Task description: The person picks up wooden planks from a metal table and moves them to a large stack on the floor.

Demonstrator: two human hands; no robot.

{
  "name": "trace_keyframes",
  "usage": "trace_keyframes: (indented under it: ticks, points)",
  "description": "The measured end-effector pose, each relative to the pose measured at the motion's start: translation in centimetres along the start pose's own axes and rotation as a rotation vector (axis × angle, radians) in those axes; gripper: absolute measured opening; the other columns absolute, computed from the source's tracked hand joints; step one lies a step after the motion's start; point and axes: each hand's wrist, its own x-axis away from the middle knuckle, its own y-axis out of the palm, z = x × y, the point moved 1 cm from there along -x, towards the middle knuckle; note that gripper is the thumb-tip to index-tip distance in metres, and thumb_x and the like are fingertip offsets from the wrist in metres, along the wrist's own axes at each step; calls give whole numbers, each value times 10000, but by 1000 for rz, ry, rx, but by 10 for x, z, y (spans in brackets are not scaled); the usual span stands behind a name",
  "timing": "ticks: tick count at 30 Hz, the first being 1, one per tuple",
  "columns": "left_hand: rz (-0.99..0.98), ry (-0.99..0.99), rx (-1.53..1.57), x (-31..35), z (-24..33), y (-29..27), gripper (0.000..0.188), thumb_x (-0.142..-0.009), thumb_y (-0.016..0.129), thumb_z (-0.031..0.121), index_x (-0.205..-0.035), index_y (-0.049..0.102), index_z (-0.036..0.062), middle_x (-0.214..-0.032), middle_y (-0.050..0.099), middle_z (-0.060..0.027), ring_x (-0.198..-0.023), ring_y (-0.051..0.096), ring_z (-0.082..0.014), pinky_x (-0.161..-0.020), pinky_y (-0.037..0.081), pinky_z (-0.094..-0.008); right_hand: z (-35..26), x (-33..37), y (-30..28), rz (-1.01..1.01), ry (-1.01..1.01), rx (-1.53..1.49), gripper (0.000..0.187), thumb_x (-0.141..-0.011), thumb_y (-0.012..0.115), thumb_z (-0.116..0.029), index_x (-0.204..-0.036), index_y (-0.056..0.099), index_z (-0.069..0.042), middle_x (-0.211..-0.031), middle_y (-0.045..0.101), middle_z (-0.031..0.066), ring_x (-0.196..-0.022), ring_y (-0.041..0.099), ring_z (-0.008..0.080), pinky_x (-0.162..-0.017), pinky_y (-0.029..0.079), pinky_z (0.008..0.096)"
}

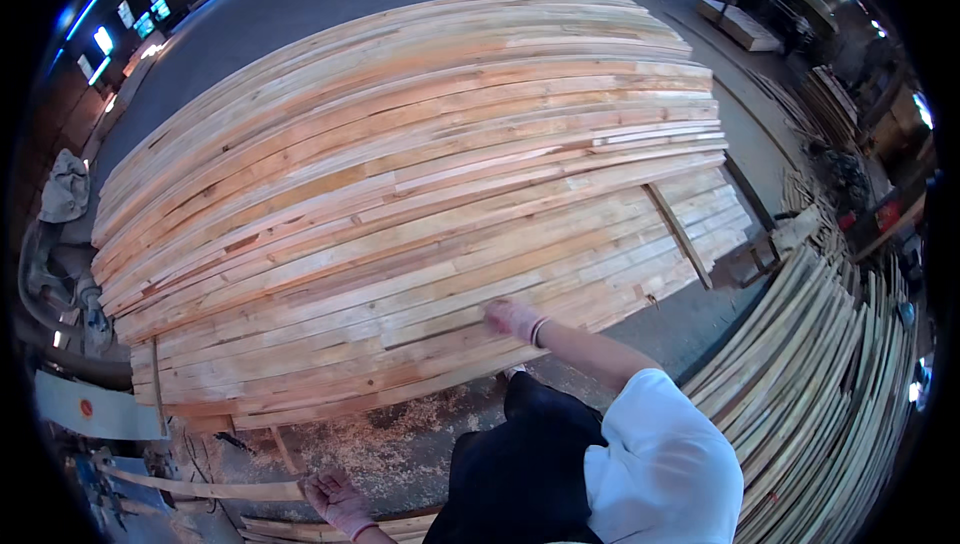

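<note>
A broad stack of long pale wooden planks (400,194) lies in front of me. My right hand (513,319), in a pink glove, reaches forward and rests on the planks near the stack's front edge; it is blurred, so its grip is unclear. My left hand (335,500), also in a pink glove, hangs low at the bottom edge with its fingers apart. It is right at the end of a loose thin plank (200,489) that runs off to the left. My white sleeve and dark clothing fill the lower middle.
A second pile of planks (810,374) curves along the right side. A thin slat (680,234) lies crosswise on the stack's right end. Sawdust (400,434) covers the floor under the front edge. Machinery (70,284) stands at the left, more timber at the far right.
</note>
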Motion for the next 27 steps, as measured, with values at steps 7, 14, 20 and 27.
trace_keyframes:
  ticks: [7,14,20,27]
  points:
    - [-126,-259,-101,19,-82,24,187,-803,684,289,-911,698,137,-890,723,-50,-841,673,-223,-888,522,-442,-87,-90,-160,734,-113,1655,702,-852,613,-393,-1435,383,-77,-1406,468,149,-1309,447,306,-1071,358,448]
    - [208,-473,-120,55,-159,54,152,-825,637,244,-882,672,108,-907,694,-69,-909,647,-261,-860,534,-449,-104,-90,-180,541,-122,1546,469,-817,681,-328,-1233,556,-150,-1224,582,83,-1192,528,250,-1056,349,458]
    - [-25,-602,-72,33,-172,60,238,-913,563,280,-925,621,50,-924,662,-98,-917,636,-290,-842,551,-462,-90,-16,-161,432,-203,1389,348,-732,758,-277,-1003,606,-121,-1030,629,91,-986,615,281,-903,487,391]
    - [-123,-715,-167,21,-224,99,481,-966,491,504,-1150,574,68,-1116,643,-107,-1042,598,-307,-970,478,-517,-54,113,-91,191,-68,1528,351,-666,780,-275,-919,594,-119,-937,633,96,-855,638,285,-761,501,423]
